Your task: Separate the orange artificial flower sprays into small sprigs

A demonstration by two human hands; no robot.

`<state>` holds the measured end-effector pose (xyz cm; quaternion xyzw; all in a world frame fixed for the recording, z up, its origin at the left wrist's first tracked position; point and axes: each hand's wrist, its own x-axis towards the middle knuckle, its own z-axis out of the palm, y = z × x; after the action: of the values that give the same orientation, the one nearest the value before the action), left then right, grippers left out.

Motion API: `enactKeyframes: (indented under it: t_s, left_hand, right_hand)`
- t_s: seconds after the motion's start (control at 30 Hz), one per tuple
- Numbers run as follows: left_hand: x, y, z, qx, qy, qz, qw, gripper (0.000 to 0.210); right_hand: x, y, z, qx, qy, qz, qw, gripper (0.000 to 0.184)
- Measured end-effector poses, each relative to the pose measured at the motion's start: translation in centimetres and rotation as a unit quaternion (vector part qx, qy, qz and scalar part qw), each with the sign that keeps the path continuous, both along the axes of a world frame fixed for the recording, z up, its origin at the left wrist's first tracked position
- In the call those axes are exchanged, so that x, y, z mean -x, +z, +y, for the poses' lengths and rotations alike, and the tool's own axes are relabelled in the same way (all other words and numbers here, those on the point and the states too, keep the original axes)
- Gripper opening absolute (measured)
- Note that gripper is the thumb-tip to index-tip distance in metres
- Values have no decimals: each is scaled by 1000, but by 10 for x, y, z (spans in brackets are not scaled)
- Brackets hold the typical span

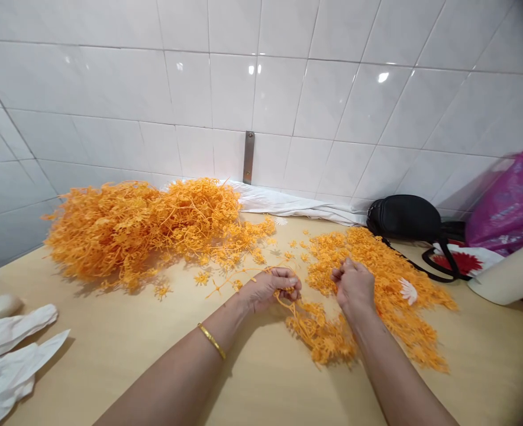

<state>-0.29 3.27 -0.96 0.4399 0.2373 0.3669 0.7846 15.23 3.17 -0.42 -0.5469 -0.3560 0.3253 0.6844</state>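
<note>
My left hand (275, 286) is closed around a thin orange plastic stem (244, 272), which trails out past the wrist to the left. Small orange pieces show at its fingertips. My right hand (354, 284) is pinched shut over the edge of a spread heap of loose orange flower pieces (390, 278); whatever lies between its fingertips is hidden. Between and below my hands lies a smaller clump of orange flower pieces (323, 334). A large tangled pile of orange stems with flowers (141, 231) rises at the left.
A black pouch (403, 216) with a strap sits at the right back, near a purple bag (510, 204) and a pale roll (512, 272). White cloth (288, 200) runs along the tiled wall. Crumpled white material (13, 337) lies on the table's (155, 337) left side.
</note>
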Motion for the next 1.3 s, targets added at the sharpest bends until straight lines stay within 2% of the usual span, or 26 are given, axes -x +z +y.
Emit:
enactKeyframes:
  t_s: [0.07, 0.17, 0.33, 0.43, 0.53, 0.7, 0.83, 0.9, 1.0, 1.07, 1.13, 1.17, 1.23, 1.3]
  left_hand:
    - [3, 0, 4, 22, 73, -10, 997, 8]
    - [4, -1, 10, 70, 158, -13, 985, 6]
    - [6, -4, 12, 105, 167, -25, 980, 3]
    - [7, -5, 12, 100, 159, -34, 982, 10]
    - [4, -7, 12, 78, 166, -35, 982, 16]
    - [-1, -7, 7, 35, 173, -33, 984, 21]
    - [-3, -3, 1, 18, 153, -10, 988, 22]
    - [-4, -3, -1, 18, 145, -4, 989, 20]
    - [-7, -7, 0, 26, 131, -15, 991, 16]
    - [-8, -9, 2, 33, 153, -36, 987, 16]
    - [-6, -9, 4, 37, 186, -45, 981, 17]
    - [-5, -9, 5, 35, 195, -43, 979, 17]
    - [-2, -8, 6, 25, 190, -37, 981, 17]
    - [0, -8, 7, 21, 177, -40, 983, 16]
  right_hand:
    - [-2, 5, -2, 16, 1, 30, 999, 14]
    - [6, 8, -6, 52, 87, 34, 994, 17]
    - [16, 2, -14, 125, 214, 42, 968, 22]
    - [20, 1, -20, 114, 268, 42, 956, 25]
    - [27, 3, -25, 88, 284, 18, 954, 32]
    - [35, 1, -27, 32, 259, -70, 963, 36]
    - [32, -5, -24, -5, 250, -166, 954, 20]
    - [32, -8, -21, -10, 228, -145, 963, 20]
    - [29, -7, -14, -4, 169, -42, 985, 23]
    - [20, -3, -9, -6, 88, 31, 996, 24]
    - [4, 0, -4, -8, -13, 58, 998, 24]
    - [-5, 2, -3, -5, -55, 34, 998, 22]
    - [-20, 4, -3, 8, -97, -112, 989, 19]
    - [-27, 7, -7, 20, -128, -295, 947, 22]
